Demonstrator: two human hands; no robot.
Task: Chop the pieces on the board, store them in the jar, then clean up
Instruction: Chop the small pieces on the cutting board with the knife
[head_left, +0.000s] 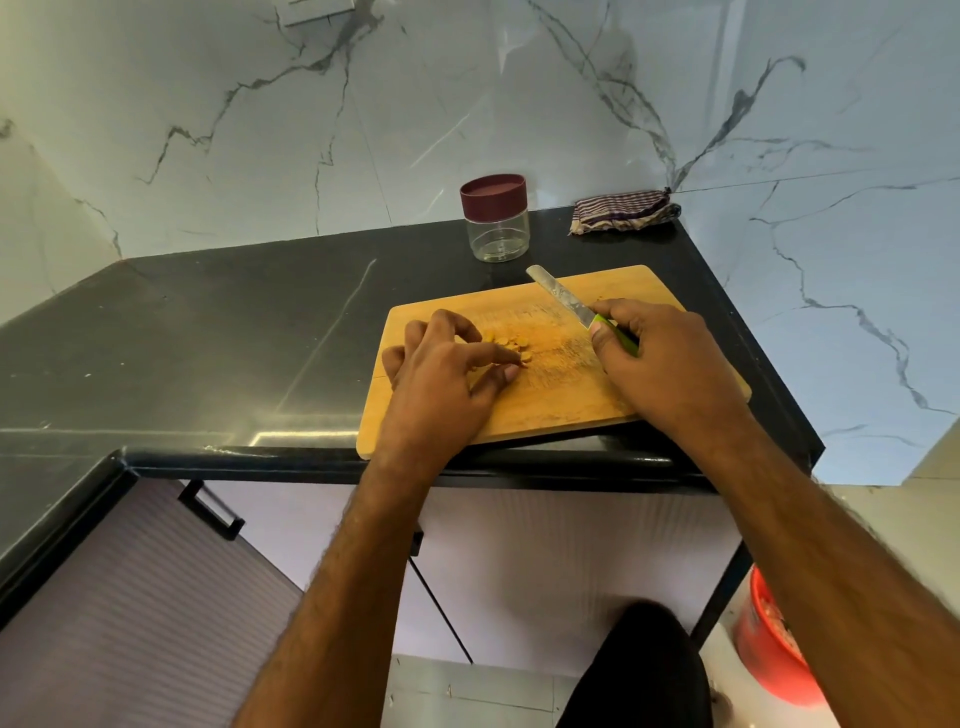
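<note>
A green-handled knife (576, 306) is gripped in the right hand (660, 358), its flat steel blade angled up off the scored wooden chopping board (566, 405). Small yellow sliced pieces (511, 345) are pinched by the curled fingers of the left hand (441, 374). Behind the board, on the glossy black countertop (208, 332), a clear cylindrical jar (496, 218) is capped in maroon, near a folded striped cloth (623, 210).

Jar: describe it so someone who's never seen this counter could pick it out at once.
On the black countertop, look past the far edge of the wooden chopping board, toward the marble wall. The jar stands upright there, left of the folded striped cloth. It is the only clear container in view: short, round, see-through, apparently empty, with a dark maroon lid on.
</note>
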